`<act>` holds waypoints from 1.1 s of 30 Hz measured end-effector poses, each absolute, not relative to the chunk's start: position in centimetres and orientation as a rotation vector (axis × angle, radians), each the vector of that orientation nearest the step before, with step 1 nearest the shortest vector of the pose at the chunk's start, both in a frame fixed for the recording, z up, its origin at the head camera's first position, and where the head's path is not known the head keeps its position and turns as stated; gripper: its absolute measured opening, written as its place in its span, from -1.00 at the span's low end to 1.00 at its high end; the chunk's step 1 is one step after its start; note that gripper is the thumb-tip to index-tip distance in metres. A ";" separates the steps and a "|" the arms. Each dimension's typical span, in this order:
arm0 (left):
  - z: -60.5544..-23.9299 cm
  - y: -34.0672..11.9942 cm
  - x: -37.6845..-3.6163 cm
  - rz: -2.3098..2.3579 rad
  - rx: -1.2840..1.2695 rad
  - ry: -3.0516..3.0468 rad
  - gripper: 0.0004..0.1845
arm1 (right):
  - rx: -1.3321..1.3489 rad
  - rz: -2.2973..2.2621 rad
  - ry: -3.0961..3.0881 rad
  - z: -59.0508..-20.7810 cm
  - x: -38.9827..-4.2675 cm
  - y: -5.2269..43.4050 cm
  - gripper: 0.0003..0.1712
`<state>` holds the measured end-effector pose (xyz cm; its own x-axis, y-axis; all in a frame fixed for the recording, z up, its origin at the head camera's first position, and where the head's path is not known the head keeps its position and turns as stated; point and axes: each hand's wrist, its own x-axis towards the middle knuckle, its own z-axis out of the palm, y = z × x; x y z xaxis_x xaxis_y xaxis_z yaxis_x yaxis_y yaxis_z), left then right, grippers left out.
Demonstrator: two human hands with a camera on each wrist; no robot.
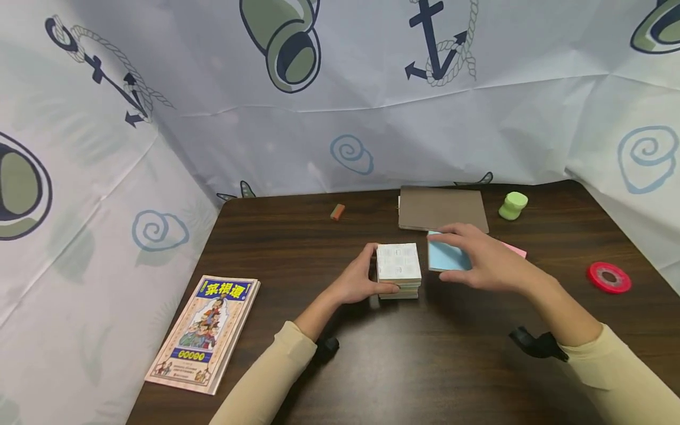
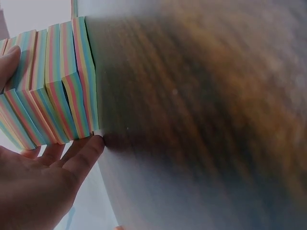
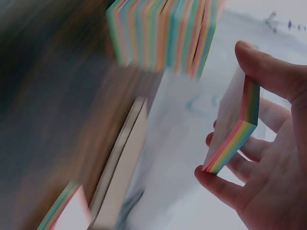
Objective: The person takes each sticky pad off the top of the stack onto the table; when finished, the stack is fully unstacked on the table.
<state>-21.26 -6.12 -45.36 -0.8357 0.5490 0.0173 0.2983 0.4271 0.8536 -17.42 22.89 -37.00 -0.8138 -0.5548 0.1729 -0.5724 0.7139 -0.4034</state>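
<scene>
one stack [image 1: 398, 262] of square pads stands on the dark table [image 1: 297, 248], a little right of the middle, and the left hand [image 1: 361, 280] grips it, thumb across the near side, fingers along the left. the top is white with a faint print; the sides, seen close from the left wrist, are striped in pink, yellow, green and blue, and the layers sit slightly uneven.

just right of the stack, apart from it, the right hand [image 1: 486, 260] pinches a blue pad [image 1: 446, 255] between thumb and fingers, off the table. its edge is striped too, as the right wrist view shows. a pink pad [image 1: 514, 249] lies just beyond that hand, partly hidden by it.

farther back is a brown notebook [image 1: 442, 208], lying flat, with a green tub [image 1: 513, 206], narrow at the waist, to its right. a red ring [image 1: 609, 277] lies at the far right, well apart from the hands. a small eraser [image 1: 337, 212] sits toward the far edge, left of the notebook. on the near left lies a book [image 1: 204, 333] with a bright illustrated cover. behind everything hangs a pale cloth [image 1: 212, 153] printed with anchors and swirls.
</scene>
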 end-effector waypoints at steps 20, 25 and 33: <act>-45.4 -6.1 -21.4 1.345 0.732 2.432 -0.08 | 0.434 0.573 -3.110 -44.5 -14.5 38.8 -0.12; -45.4 -6.2 -21.3 1.338 0.719 2.432 -0.07 | 0.418 0.575 -3.177 -45.1 -15.2 39.1 -0.08; -45.5 -6.2 -21.3 1.327 0.716 2.447 -0.08 | 0.430 0.585 -3.221 -45.0 -15.5 39.1 -0.05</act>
